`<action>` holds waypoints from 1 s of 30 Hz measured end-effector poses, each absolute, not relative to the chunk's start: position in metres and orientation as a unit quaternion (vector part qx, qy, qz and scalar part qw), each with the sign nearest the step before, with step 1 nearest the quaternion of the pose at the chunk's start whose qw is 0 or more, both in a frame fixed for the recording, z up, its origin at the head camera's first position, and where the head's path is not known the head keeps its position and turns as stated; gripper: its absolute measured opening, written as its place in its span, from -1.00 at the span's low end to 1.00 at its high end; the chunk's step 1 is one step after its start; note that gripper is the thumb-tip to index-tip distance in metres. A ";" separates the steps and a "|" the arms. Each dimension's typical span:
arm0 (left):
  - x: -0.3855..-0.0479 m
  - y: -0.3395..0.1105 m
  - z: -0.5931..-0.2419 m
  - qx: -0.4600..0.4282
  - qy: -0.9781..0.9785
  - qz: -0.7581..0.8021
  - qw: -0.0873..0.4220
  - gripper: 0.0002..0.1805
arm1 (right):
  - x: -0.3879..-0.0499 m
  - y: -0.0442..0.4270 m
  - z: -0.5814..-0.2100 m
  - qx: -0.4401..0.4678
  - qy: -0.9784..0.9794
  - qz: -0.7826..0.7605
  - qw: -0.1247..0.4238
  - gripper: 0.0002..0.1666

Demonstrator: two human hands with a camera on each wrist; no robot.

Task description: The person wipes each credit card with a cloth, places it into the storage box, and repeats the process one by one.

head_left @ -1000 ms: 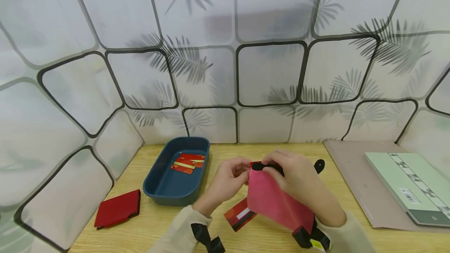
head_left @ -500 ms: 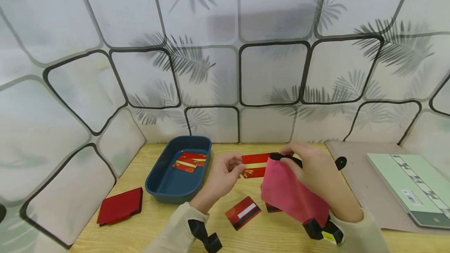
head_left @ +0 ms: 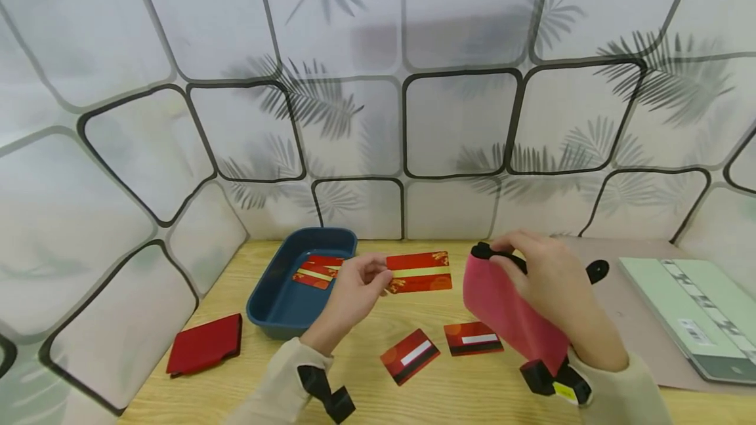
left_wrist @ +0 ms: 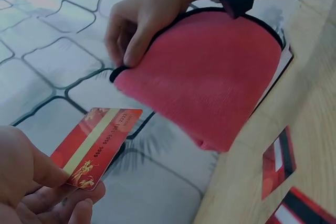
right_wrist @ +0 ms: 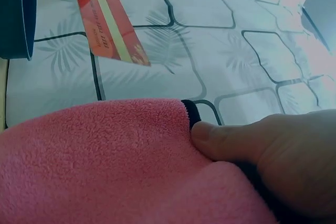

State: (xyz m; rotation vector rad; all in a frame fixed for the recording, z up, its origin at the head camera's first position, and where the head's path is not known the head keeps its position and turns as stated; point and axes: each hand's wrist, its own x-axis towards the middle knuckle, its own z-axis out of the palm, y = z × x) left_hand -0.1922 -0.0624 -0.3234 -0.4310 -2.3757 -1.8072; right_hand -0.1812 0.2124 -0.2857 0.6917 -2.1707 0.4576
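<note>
Between thumb and fingers, my left hand pinches a red bank card with a cream stripe by its left end, above the table. My right hand grips a pink fleecy cloth with black edging by its top border; the cloth hangs down below the fingers. In the left wrist view the card shows gold patterns and a printed number. Two red cards, one on the left and one on the right, lie on the table with dark stripes up.
A blue tray at the back left holds several red cards. Left of it lies a red wallet-like case. At the right, a pale green notebook-like item lies on a greyish-pink board.
The left hand has drawn the card leftward, away from the cloth. The right hand has moved right with the cloth, uncovering the second card on the table.
</note>
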 end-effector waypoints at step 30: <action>-0.288 -0.220 -0.336 -0.040 -0.906 -0.420 -0.035 -0.57 | -0.175 0.202 -0.284 0.307 -0.844 0.196 0.394 -0.70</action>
